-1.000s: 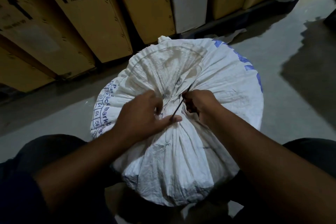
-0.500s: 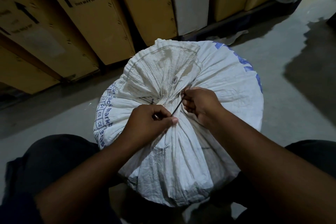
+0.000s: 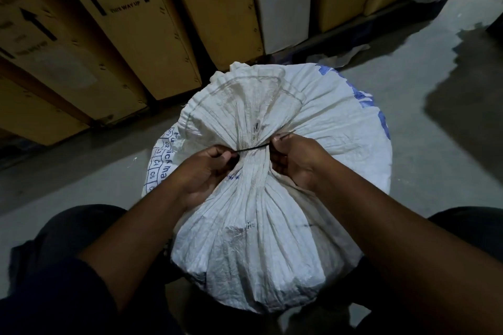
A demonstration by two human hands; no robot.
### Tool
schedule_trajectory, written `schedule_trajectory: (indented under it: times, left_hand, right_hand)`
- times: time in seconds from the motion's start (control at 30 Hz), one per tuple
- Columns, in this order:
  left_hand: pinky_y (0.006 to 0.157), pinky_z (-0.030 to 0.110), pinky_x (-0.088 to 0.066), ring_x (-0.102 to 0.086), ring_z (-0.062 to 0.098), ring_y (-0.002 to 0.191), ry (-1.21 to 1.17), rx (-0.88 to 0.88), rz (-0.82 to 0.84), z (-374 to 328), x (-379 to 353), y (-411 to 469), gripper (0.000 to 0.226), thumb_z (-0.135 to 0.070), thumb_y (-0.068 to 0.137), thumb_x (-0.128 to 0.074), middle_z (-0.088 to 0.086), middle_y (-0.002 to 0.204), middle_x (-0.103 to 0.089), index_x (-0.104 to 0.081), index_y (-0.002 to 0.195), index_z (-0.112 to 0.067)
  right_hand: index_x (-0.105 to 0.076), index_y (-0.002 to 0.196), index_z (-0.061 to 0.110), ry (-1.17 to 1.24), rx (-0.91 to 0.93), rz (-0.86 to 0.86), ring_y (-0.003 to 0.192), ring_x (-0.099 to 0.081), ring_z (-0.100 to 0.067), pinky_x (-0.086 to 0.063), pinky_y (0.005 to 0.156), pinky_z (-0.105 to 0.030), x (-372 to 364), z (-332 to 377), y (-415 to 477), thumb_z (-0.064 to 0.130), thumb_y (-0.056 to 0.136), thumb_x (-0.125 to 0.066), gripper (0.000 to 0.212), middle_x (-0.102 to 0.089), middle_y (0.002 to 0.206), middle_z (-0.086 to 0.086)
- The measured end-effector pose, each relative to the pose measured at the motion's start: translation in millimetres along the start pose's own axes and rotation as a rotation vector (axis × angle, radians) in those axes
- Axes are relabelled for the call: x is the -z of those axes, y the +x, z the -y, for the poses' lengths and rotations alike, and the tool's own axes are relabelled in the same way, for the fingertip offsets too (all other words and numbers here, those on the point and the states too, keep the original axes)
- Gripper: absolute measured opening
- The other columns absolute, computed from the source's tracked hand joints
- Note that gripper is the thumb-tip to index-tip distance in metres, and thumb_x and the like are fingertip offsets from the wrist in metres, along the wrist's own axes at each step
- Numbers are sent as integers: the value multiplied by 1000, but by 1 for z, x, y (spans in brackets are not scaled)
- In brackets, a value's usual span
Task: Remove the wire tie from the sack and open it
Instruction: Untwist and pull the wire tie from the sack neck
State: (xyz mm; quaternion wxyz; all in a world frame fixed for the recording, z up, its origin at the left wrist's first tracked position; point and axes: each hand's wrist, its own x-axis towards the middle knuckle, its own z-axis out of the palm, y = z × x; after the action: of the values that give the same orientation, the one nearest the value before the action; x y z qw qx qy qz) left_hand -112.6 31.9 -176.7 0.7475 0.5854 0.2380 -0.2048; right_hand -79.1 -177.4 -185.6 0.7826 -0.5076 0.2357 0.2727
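Wire tie spans sack neck | left hand pinches 9 o'clock end, right hand 3 o'clock | risk: pulling outward tightens it.

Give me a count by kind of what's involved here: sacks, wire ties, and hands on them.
White woven sack: 1
Black wire tie around its gathered neck: 1
Hands: 2, left hand and right hand, each pinching one end of the tie
Total: 4
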Motion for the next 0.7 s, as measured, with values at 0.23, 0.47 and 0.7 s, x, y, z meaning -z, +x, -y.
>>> schedule_trajectory:
  times: [0.23, 0.47, 0.7]
  left_hand:
    - [69, 12, -45, -63, 8, 84, 833, -525, -387, -13, -12, -29, 11, -20, 84, -85, -1, 96, -66, -78, 76, -19]
    - [126, 48, -19, -22, 27, 161, 1314, -845, -363, -4, 3, -48, 5, -35, 80, -87, -1, 171, -34, -82, 81, -32]
    - [131, 59, -3, 8, 27, 165, 1597, -964, -341, 7, -4, -75, 106, -78, 78, -57, 3, 178, 10, -28, 165, -26]
  right_hand:
    - [-70, 76, 16, -316, 567, -154, 63, -65, -25, -50, 58, -37, -2, -2, -14, 13, 83, -71, 8, -70, 71, -7]
    - [-73, 80, 22, -865, 937, -285, 129, -53, -8, -35, 100, -14, 7, -7, -47, 12, 78, -78, 11, -64, 134, 7]
    - [-67, 83, 18, -1168, 1191, -279, 140, -46, -22, -43, 111, -42, 4, -10, -91, 10, 83, -77, 13, -54, 150, -2]
